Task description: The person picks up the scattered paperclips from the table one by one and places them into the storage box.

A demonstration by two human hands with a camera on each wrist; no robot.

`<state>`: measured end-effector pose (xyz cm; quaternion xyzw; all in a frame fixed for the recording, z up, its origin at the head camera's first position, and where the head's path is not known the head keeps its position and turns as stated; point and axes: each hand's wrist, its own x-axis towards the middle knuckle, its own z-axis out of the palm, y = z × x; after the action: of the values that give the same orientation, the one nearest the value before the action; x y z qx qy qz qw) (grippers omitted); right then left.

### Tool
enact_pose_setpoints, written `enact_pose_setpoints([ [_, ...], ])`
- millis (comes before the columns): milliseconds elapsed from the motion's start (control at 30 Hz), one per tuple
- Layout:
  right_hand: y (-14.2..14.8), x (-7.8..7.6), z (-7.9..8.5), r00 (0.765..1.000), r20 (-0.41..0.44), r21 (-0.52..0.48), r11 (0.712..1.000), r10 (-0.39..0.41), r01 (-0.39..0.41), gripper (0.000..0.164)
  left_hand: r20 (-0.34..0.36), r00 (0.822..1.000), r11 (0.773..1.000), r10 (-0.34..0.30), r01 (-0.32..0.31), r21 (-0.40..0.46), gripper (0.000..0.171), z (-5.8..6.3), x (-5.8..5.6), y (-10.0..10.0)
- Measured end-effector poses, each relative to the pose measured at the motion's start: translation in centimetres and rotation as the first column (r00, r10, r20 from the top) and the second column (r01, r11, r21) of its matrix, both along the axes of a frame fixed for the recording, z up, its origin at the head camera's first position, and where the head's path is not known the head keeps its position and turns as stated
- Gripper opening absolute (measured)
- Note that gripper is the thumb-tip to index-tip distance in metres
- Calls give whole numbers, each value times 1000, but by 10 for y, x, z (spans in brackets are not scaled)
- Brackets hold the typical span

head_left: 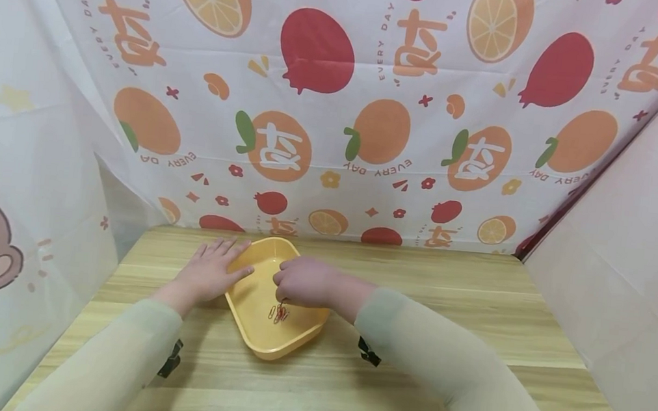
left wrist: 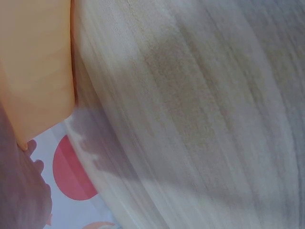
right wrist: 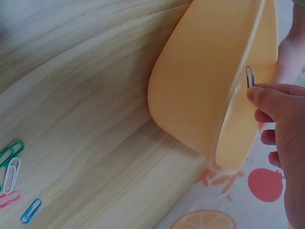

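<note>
A yellow plastic tray lies on the table, with several red paper clips in a small pile near its front end. My right hand is over the tray. Between thumb and forefinger it pinches a dark blue paper clip, held upright by its lower end in the right wrist view. My left hand rests at the tray's left rim, fingers spread and thumb reaching over the inside. The left wrist view catches only part of that hand beside the tray wall.
Loose paper clips lie on the wooden table outside the tray: a green one, a white one, a pink one and a light blue one. A fruit-print cloth hangs behind the table's far edge.
</note>
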<state>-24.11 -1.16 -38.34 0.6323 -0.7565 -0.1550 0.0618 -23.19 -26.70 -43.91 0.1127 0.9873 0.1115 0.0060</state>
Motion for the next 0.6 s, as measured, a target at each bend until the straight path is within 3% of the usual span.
enact_pose_setpoints([
  [267, -17, 2, -8, 998, -42, 113, 993, -40, 45, 16, 4, 1000, 1000, -5, 5, -3, 80, 2, 0, 0],
  [600, -23, 5, -21, 994, -103, 158, 986, -44, 60, 15, 6, 1000, 1000, -7, 7, -4, 74, 3, -2, -1],
])
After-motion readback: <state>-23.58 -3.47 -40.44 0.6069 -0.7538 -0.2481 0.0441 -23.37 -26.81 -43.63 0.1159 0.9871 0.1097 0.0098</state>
